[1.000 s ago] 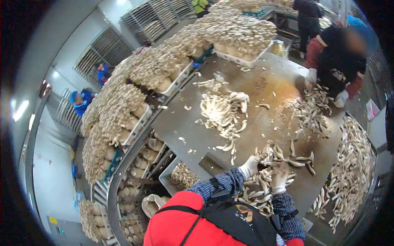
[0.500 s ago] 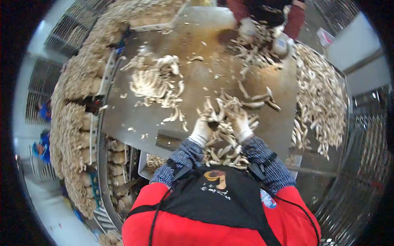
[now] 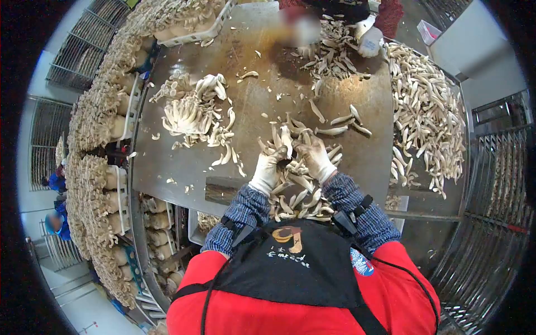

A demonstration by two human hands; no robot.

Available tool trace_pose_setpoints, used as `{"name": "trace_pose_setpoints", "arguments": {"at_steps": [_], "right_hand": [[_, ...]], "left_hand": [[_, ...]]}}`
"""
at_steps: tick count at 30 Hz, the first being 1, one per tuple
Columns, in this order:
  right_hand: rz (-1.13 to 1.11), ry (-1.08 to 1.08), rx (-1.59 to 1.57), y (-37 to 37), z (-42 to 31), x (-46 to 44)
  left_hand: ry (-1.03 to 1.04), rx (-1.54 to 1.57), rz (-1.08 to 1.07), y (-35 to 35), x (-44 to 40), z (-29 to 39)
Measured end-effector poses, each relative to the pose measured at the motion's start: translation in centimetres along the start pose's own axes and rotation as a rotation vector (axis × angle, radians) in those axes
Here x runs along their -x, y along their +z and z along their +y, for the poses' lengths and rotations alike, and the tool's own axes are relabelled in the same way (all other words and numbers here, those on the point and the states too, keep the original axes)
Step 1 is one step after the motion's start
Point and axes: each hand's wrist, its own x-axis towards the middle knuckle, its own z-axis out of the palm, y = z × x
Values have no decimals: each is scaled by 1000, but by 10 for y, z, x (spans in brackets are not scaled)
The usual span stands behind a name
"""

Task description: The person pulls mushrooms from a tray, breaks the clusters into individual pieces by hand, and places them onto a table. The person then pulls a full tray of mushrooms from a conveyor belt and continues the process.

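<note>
Wearer's clothing: red top [image 3: 223,312] beneath a black apron [image 3: 312,279] bearing an orange-tan emblem [image 3: 288,239] and white lettering [image 3: 287,255]; a round blue-and-white patch [image 3: 362,262] marks the right side. Thin black cords [image 3: 209,296] edge the torso. Sleeves [image 3: 240,212], finely striped blue-grey and pale, carry black bands [image 3: 363,205]. White gloves [image 3: 264,174] show darkened fingers [image 3: 304,146].

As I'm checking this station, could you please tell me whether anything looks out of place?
Small pale scraps lie strewn on the metal table, apart from the nearest mushroom pile, so they look like stray bits.
</note>
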Motion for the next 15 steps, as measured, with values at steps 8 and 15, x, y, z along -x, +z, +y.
{"name": "trace_pose_setpoints", "arguments": {"at_steps": [8,15], "right_hand": [[241,30,264,-20,27,-5],[-68,231,164,-1,21,-1]], "left_hand": [[30,119,160,-50,-34,-9],[-13,138,136,-48,-33,-23]]}}
